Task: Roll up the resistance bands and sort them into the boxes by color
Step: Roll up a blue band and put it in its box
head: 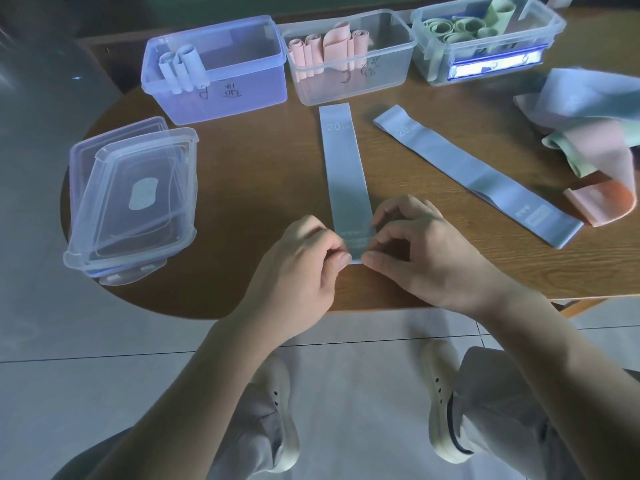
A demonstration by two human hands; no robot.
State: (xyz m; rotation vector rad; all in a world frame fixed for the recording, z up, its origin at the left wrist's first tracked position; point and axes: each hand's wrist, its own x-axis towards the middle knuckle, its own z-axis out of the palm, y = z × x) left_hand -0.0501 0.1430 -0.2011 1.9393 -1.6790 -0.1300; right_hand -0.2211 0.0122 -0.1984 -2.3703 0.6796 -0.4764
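Observation:
A blue band [343,161] lies flat and straight on the wooden table [249,174], its far end near the boxes. My left hand [304,258] and my right hand [419,247] pinch its near end from both sides. A second blue band [474,171] lies diagonally to the right. At the back stand three clear boxes: the left box [221,98] holds blue rolls [178,69], the middle box [388,77] pink rolls [322,53], the right box [429,64] green rolls [460,29].
A stack of clear lids [131,199] sits at the table's left edge. A loose pile of blue, pink and green bands [595,133] lies at the far right. The table's rounded front edge is just below my hands; tiled floor and my shoes are beneath.

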